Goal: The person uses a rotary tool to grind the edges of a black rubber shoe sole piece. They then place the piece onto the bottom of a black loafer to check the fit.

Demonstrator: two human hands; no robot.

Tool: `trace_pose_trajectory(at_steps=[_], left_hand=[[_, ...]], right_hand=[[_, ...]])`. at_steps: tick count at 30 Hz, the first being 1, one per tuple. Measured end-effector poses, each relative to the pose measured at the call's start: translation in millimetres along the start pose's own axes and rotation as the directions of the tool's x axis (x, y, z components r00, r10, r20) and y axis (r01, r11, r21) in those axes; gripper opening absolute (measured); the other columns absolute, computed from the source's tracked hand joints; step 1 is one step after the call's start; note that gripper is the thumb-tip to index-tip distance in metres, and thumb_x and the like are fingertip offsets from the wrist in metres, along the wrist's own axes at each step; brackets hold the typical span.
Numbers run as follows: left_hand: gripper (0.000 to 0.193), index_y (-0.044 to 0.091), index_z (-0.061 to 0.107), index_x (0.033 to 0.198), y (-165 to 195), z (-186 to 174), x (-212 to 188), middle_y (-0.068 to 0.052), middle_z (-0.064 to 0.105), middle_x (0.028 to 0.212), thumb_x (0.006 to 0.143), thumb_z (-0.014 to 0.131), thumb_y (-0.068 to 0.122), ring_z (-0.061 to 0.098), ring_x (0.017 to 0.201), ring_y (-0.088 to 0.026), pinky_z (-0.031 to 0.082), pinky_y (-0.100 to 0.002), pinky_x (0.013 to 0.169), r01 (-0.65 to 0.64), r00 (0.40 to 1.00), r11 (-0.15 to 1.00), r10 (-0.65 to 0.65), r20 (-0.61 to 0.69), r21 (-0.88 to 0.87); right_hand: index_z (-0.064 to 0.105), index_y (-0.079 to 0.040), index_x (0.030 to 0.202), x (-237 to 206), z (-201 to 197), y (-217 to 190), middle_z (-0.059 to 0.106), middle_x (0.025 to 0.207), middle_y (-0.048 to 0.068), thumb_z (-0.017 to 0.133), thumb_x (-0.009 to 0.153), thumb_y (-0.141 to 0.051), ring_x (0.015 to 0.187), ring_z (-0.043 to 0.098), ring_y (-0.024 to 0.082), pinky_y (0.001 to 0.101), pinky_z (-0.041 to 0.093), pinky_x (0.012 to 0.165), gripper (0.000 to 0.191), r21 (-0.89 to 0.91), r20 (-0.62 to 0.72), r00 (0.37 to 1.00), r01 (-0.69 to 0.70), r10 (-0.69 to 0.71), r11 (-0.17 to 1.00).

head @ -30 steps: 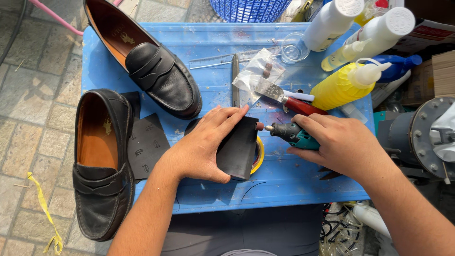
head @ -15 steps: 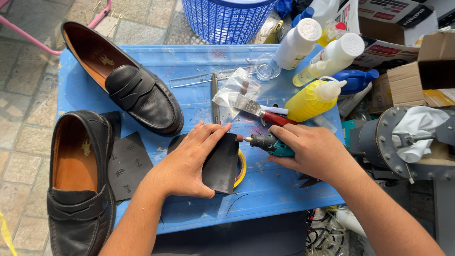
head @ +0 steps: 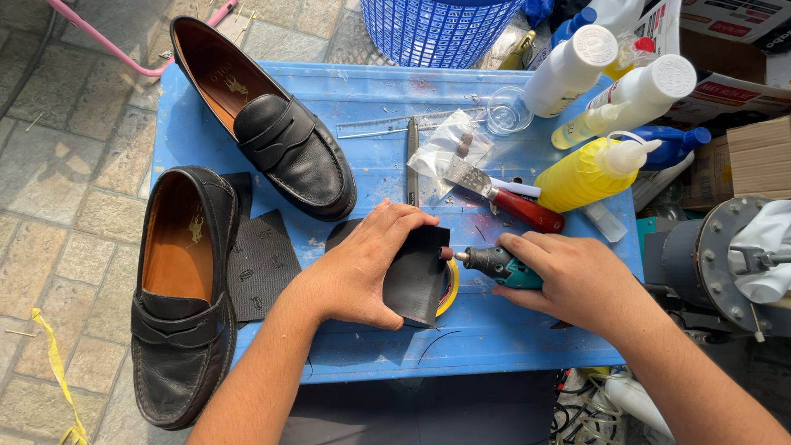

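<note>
On the blue desk [head: 247, 124], the left hand [head: 362, 268] gripped a black sole [head: 416, 276] while the right hand [head: 577, 280] grasped a rotary tool [head: 494, 264] touching its edge.

I work at an open-air shoe-repair stall, set on stone paving [head: 66, 206]. My bench is a small blue plastic table [head: 371, 354]. On it lie two black loafers [head: 272, 124], one at its far left corner, one [head: 181, 297] overhanging its left edge, with a cut black sole sheet [head: 262, 264] beside them. Glue and solvent bottles [head: 593, 169] crowd its far right corner, next to a red-handled scraper [head: 503, 194]. Just right of the table stands a grey metal machine [head: 709, 264].
</note>
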State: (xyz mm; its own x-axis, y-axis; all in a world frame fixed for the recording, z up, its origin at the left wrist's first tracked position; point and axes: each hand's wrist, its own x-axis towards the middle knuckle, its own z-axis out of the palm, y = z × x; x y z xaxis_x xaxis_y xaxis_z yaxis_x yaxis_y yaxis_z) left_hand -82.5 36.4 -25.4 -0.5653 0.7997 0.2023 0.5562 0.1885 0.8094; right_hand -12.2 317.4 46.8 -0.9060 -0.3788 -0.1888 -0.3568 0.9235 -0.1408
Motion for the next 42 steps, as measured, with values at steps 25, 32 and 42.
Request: trace_pose_trajectory(at_steps=[25, 32, 42], left_hand=[[0.12, 0.01, 0.036, 0.148, -4, 6, -5, -0.015, 0.045, 0.145, 0.043, 0.09, 0.031, 0.045, 0.14, -0.04, 0.02, -0.055, 0.128, -0.006, 1.0, 1.0, 0.007, -0.026, 0.017], [0.119, 0.008, 0.036, 0.146, -6, 6, -4, -0.015, 0.046, 0.141, 0.042, 0.09, 0.029, 0.046, 0.134, -0.039, 0.036, -0.048, 0.12, 0.003, 1.0, 1.0, -0.003, -0.028, -0.001], [0.119, 0.006, 0.035, 0.144, -10, 10, -5, -0.016, 0.046, 0.139, 0.041, 0.092, 0.027, 0.045, 0.13, -0.038, 0.041, -0.047, 0.114, -0.065, 0.995, 0.998, 0.067, -0.073, 0.018]], right_hand=[[0.065, -0.013, 0.123, -6, 2, -10, 0.074, 0.103, 0.01, 0.081, 0.073, -0.047, 0.081, 0.073, 0.032, 0.0425, 0.058, 0.068, 0.063, 0.083, 0.087, 0.996, -0.044, 0.037, 0.996], [0.065, -0.013, 0.122, -9, -5, -12, 0.074, 0.102, 0.008, 0.082, 0.071, -0.048, 0.079, 0.072, 0.032, 0.0424, 0.058, 0.067, 0.064, 0.108, 0.101, 0.995, -0.028, 0.017, 0.994], [0.063, -0.012, 0.127, 2, -18, -12, 0.075, 0.101, 0.01, 0.081, 0.073, -0.053, 0.08, 0.074, 0.031, 0.0422, 0.059, 0.064, 0.07, 0.001, 0.055, 0.996, -0.069, 0.069, 0.998]])
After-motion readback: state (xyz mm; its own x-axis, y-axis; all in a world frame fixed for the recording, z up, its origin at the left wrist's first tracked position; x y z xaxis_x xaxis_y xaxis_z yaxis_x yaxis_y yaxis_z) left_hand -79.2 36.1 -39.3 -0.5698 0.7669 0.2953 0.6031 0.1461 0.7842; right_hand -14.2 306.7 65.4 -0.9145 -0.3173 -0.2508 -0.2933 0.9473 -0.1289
